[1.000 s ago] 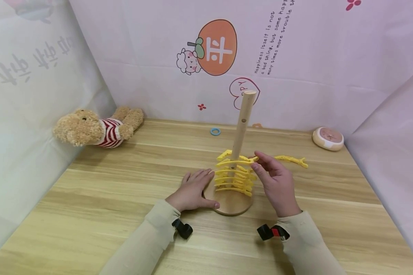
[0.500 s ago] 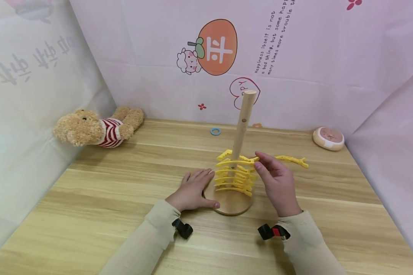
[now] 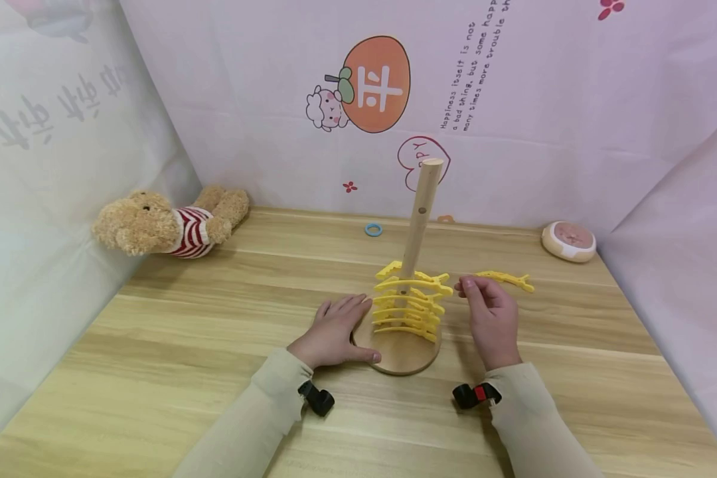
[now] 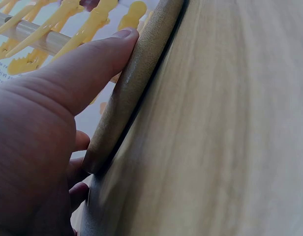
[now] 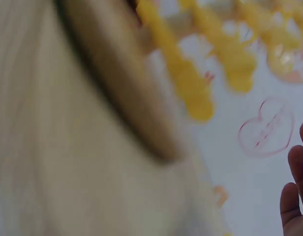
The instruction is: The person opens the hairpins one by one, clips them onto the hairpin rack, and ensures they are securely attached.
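A wooden post (image 3: 421, 226) rises from a round wooden base (image 3: 403, 358). Several yellow alligator hair clips (image 3: 415, 284) are clamped across its lower part, one above another. My left hand (image 3: 334, 335) rests at the base's left edge with fingers spread; in the left wrist view its thumb lies along the base's rim (image 4: 136, 83). Just right of the clips' handle ends, my right hand (image 3: 492, 322) is in the air, fingers loosely bent and holding nothing. Beyond it, a loose yellow clip (image 3: 514, 280) lies on the table. The right wrist view is blurred.
A blue ring (image 3: 373, 230) lies behind the post. A teddy bear (image 3: 173, 222) in a striped top lies at the back left, and a round cream-and-pink object (image 3: 569, 241) stands at the back right. Printed white cloth (image 3: 263, 153) walls the wooden table (image 3: 215, 332).
My right hand has let go of the upper hair clip and drawn away to the right; that clip stays on the post. My left hand has kept its place on the base.
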### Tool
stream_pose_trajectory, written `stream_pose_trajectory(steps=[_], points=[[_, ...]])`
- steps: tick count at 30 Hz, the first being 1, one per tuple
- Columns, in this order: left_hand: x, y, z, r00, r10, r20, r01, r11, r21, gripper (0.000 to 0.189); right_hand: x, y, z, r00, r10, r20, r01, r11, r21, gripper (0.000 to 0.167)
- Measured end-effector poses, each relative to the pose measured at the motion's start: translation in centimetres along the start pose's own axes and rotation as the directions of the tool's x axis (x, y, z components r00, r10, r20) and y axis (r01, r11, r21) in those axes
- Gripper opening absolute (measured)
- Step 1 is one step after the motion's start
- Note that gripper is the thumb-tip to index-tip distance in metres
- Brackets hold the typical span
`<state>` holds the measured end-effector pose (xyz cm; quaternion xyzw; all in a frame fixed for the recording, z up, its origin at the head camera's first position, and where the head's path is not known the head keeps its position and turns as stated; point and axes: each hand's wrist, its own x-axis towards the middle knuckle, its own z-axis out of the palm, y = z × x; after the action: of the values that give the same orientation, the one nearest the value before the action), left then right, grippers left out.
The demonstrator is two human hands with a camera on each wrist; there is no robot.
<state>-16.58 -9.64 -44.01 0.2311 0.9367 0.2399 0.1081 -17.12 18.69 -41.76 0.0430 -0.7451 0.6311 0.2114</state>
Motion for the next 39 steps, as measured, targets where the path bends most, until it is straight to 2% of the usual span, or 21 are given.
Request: stream_pose_trajectory(steps=[4, 7, 12, 15, 17, 20, 25, 30, 32, 35, 39], points=[[0.0, -0.1, 0.1, 1.0, -0.001, 0.001, 0.001, 1.0, 0.001, 0.108, 0.2, 2.2, -0.6, 0.998, 0.039, -0.058, -0.042, 0.997, -0.06, 0.03], [-0.1, 0.0, 0.1, 1.0, -0.002, 0.0, 0.002, 1.0, -0.006, 0.107, 0.5, 3.4, -1.3, 0.989, 0.101, -0.107, -0.114, 0.986, -0.126, 0.034], [-0.2, 0.1, 0.0, 1.0, -0.008, 0.002, 0.008, 1.0, -0.005, 0.106, 1.2, 4.6, -3.0, 0.948, 0.228, -0.223, -0.272, 0.943, -0.194, 0.036], [-0.2, 0.1, 0.1, 1.0, -0.004, 0.004, 0.004, 1.0, 0.0, 0.106, 1.7, 5.1, -4.1, 0.926, 0.288, -0.243, -0.341, 0.914, -0.22, 0.043], [-0.1, 0.1, 0.0, 1.0, -0.002, 0.002, 0.002, 1.0, 0.002, 0.106, 2.1, 5.3, -4.7, 0.922, 0.311, -0.231, -0.365, 0.898, -0.245, 0.048], [-0.1, 0.1, 0.0, 1.0, -0.004, -0.001, 0.004, 1.0, 0.007, 0.106, 2.7, 5.5, -5.4, 0.929, 0.323, -0.182, -0.363, 0.891, -0.273, 0.055], [-0.2, 0.1, 0.2, 1.0, 0.002, -0.004, -0.002, 1.0, 0.002, 0.107, 3.2, 6.0, -6.2, 0.953, 0.295, -0.067, -0.3, 0.895, -0.33, 0.062], [-0.3, 0.0, 0.5, 1.0, 0.003, -0.002, -0.003, 1.0, -0.013, 0.108, 4.0, 6.9, -6.5, 0.963, 0.269, 0.002, -0.24, 0.862, -0.447, 0.058], [-0.3, 0.0, 0.4, 1.0, -0.001, -0.001, 0.001, 1.0, -0.012, 0.108, 4.4, 7.1, -6.6, 0.964, 0.267, -0.013, -0.239, 0.837, -0.491, 0.052], [-0.2, 0.0, 0.3, 1.0, -0.003, -0.002, 0.003, 1.0, -0.011, 0.107, 4.9, 7.2, -6.5, 0.961, 0.267, -0.072, -0.266, 0.819, -0.509, 0.047], [-0.2, 0.0, 0.3, 1.0, -0.004, -0.01, 0.004, 1.0, -0.01, 0.108, 5.6, 7.4, -6.6, 0.954, 0.264, -0.144, -0.299, 0.794, -0.529, 0.052]])
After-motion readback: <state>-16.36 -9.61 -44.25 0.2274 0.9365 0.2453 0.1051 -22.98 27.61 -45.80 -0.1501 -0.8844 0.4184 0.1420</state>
